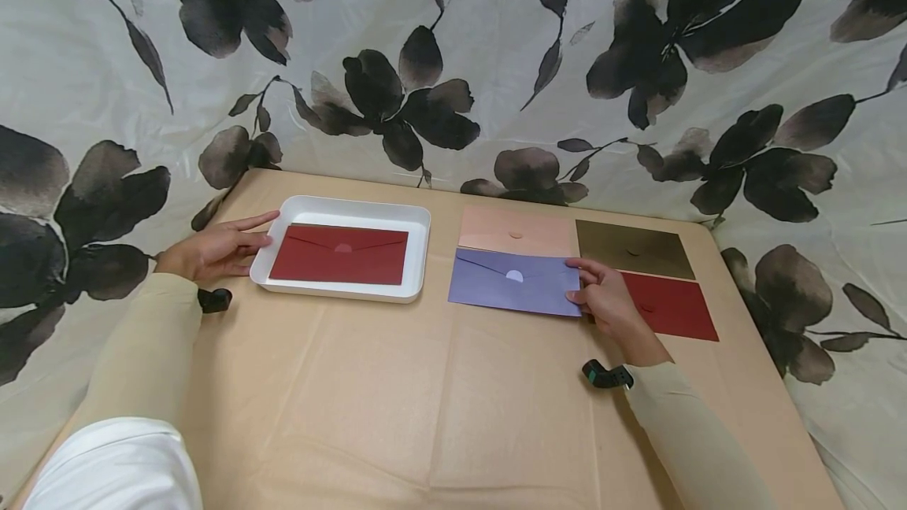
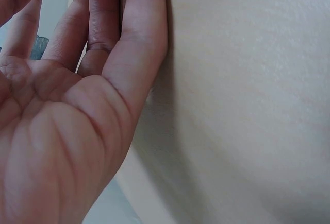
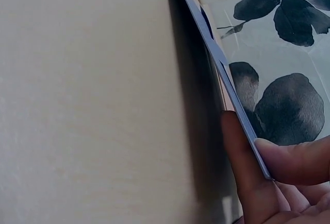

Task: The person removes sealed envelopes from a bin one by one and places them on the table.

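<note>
My right hand (image 1: 605,293) pinches the right edge of a lavender envelope (image 1: 510,282) with a round pale seal on its flap. In the right wrist view the thumb (image 3: 296,159) lies on one face and a finger on the other, and the envelope (image 3: 227,77) is raised, with a dark shadow below. Far to the left, my left hand (image 1: 216,250) rests against the left side of a white tray (image 1: 336,290), fingers mostly straight. Inside this tray lies a red envelope (image 1: 340,258), flap side up. The left palm (image 2: 67,116) fills much of the left wrist view.
Behind the lavender envelope lies a pink envelope (image 1: 513,228). An olive-brown envelope (image 1: 638,250) and another red envelope (image 1: 673,307) lie to its right, the red one partly behind my right hand. A floral cloth (image 1: 510,22) hangs behind the tan table (image 1: 383,392).
</note>
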